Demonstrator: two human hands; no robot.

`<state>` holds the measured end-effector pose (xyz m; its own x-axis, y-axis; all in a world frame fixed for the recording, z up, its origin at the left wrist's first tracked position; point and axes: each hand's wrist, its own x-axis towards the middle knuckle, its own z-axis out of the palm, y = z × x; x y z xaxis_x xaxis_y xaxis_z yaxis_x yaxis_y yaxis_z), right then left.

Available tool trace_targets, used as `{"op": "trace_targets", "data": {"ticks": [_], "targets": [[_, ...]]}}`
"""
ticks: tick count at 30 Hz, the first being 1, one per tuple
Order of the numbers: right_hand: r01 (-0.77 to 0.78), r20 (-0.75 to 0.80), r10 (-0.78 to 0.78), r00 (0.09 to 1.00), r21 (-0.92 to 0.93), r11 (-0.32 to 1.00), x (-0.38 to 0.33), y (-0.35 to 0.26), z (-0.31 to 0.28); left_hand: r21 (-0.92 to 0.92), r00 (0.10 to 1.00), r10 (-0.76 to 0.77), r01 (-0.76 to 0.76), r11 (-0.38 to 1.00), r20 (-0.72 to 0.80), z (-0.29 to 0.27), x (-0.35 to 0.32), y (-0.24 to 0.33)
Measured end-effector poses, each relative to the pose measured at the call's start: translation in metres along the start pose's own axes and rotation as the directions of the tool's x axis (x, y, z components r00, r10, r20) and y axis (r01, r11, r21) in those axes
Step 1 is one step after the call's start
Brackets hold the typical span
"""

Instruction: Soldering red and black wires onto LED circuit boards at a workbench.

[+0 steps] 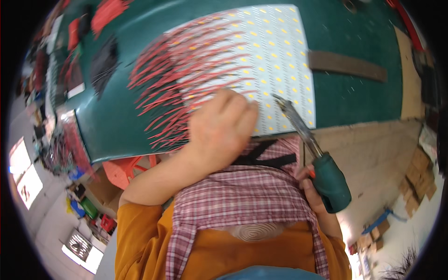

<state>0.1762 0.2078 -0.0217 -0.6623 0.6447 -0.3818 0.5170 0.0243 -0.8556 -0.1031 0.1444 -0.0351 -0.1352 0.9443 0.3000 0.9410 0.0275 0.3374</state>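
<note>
My left hand [224, 122] is closed over the lower middle of a white circuit board panel [302, 70] dotted with yellow chips. Its fingertips are hidden, so what they pinch does not show. Rows of red wires [156, 77] run from the board out past its left edge. My right hand [311, 186], partly hidden, grips a soldering iron [330, 182] by its thick green handle. The iron's metal shaft slants up and left, and its tip is over the lower right part of the board, apart from my left hand.
On the green work mat [354, 102], a brown strip [350, 66] lies right of the board. To the left are a bundle of black wires [104, 65] and a bundle of red wires [110, 15]. A red stool [122, 171] stands below the table; cardboard boxes [417, 175] are at right.
</note>
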Motion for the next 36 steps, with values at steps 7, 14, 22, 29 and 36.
{"op": "trace_targets", "data": {"ticks": [7, 14, 22, 29, 36], "targets": [[-0.11, 0.018, 0.114, 0.993, 0.429, 0.896, 0.008, -0.016, 0.003, 0.029, 0.993, 0.071, -0.074, 0.997, 0.092, -0.003, -0.003, 0.003], [0.026, -0.021, -0.02, 1.0, 0.343, 0.939, 0.012, -0.016, 0.0, 0.258, 0.943, 0.066, 0.022, 0.966, -0.325, -0.072, 0.046, -0.125], [0.058, 0.01, -0.06, 0.998, 0.143, 0.988, 0.011, -0.012, -0.005, 0.315, 0.923, -0.378, 0.382, 0.869, -0.075, -0.116, 0.132, -0.333], [0.19, 0.003, -0.19, 0.982, -0.068, 0.979, 0.012, -0.022, -0.014, 0.344, 0.847, -0.522, 0.463, 0.817, 0.102, -0.109, 0.16, -0.385], [0.222, 0.049, -0.217, 0.975, -0.226, 0.948, 0.013, -0.029, -0.015, 0.345, 0.929, -0.327, 0.255, 0.903, 0.17, -0.109, 0.161, -0.435]]}}
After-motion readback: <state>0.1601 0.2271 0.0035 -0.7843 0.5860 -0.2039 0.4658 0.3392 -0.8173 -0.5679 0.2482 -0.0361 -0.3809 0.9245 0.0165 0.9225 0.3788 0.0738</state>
